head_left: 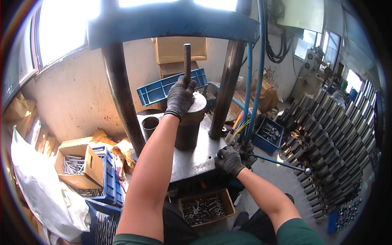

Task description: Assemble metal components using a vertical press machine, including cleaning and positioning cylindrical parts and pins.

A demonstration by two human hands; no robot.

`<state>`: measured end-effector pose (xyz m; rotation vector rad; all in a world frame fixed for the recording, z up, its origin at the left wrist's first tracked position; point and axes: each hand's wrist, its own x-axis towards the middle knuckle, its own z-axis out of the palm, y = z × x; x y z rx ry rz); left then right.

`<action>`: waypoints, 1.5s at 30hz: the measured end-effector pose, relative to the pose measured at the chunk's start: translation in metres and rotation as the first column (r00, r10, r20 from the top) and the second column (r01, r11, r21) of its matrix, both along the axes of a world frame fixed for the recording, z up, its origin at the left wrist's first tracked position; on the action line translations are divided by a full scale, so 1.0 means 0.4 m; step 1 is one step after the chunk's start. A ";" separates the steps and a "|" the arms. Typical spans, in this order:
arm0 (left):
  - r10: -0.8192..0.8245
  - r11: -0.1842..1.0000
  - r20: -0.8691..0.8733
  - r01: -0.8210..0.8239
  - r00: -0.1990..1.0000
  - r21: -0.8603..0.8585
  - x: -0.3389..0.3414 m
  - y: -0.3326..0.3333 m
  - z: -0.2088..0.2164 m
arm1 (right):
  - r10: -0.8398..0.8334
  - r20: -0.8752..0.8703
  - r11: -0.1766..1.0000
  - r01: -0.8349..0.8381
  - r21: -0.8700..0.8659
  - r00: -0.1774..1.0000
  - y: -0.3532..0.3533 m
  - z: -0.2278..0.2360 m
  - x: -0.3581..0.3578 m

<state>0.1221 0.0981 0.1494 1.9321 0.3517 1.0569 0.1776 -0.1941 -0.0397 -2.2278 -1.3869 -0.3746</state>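
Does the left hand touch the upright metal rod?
Touching. In the head view, the gloved left hand is closed around the metal rod.

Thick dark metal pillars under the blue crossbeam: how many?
2 in view: one pillar left of the left hand, which holds the upright rod; the other pillar right of it. No others visible.

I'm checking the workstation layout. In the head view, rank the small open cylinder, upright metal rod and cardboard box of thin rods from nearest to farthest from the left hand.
1. Upright metal rod: gripped in the left hand.
2. Small open cylinder: on the metal table, left of the hand.
3. Cardboard box of thin rods: farther out, lower left.
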 end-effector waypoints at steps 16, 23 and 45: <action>-0.133 0.892 0.621 0.367 0.773 -0.265 -0.050 -0.028 0.006 | 0.128 -0.054 0.948 -0.106 0.301 0.990 0.334 0.487 0.062; -0.264 0.869 0.541 0.440 0.799 -0.227 -0.054 0.002 0.007 | 0.132 -0.117 0.958 -0.096 0.272 0.984 0.333 0.502 0.055; -0.253 0.903 0.316 0.341 0.914 -0.263 0.022 -0.078 0.090 | 0.040 0.344 0.820 0.166 -0.548 0.938 -0.668 0.564 -0.080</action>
